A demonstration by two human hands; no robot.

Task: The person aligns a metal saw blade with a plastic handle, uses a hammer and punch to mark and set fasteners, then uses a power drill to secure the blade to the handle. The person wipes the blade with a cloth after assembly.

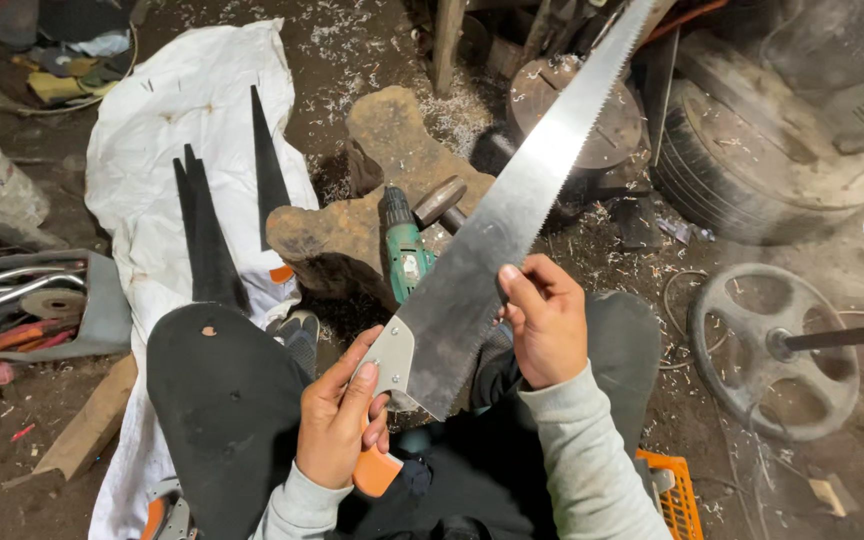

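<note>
The hand saw point(512, 210) is held up mid-frame, blade running toward 1 o'clock: its orange handle is gripped by the left hand point(337, 420), the blade's smooth edge pinched by the right hand point(544, 322). Fingers could easily get nicked if the blade is slid along or twisted, imo.

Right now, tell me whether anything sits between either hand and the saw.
Nothing does. The left hand grips the hand saw at its orange handle, thumb on the metal plate. The right hand pinches the blade's edge partway up. The green drill lies beyond, under the blade.
</note>
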